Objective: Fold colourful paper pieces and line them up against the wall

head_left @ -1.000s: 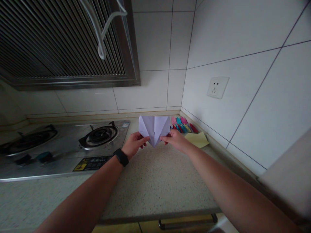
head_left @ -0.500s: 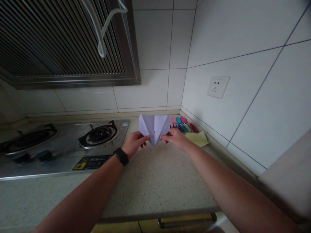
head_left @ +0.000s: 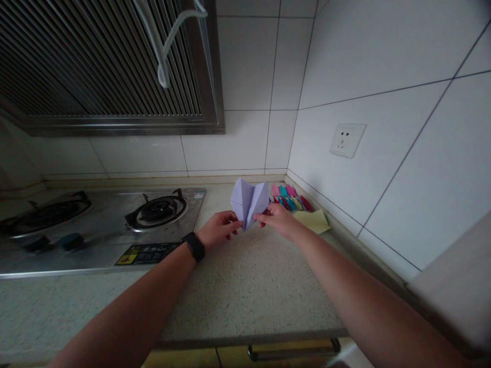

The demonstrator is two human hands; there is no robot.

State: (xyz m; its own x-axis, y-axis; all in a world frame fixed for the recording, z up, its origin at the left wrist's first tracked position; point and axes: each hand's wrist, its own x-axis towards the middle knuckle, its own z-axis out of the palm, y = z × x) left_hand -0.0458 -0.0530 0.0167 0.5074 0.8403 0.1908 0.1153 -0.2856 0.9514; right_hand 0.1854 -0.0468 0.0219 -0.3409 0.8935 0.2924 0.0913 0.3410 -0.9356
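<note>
Between my hands is a folded sheet of pale purple paper [head_left: 241, 199], creased along its middle and narrowing to a point toward me. My left hand [head_left: 220, 227] pinches its lower left side, thumb in front and fingers behind. On the opposite side, my right hand [head_left: 279, 219] grips the lower right edge, with the thumb toward the point. The paper's two halves stand up in a V shape above the counter. A black watch [head_left: 194, 247] is on my left wrist.
Small colourful folded pieces [head_left: 287, 197] lie in the back right corner, with yellow paper [head_left: 313, 221] in front of them. A gas stove [head_left: 107, 225] is at left below a range hood [head_left: 115, 125]. A socket [head_left: 348, 140] is on the right wall. The speckled counter [head_left: 249, 296] extends toward me.
The purple paper's halves have folded in toward each other, from a wide flat shape to a narrower V. My left hand has moved slightly right, toward my right hand.
</note>
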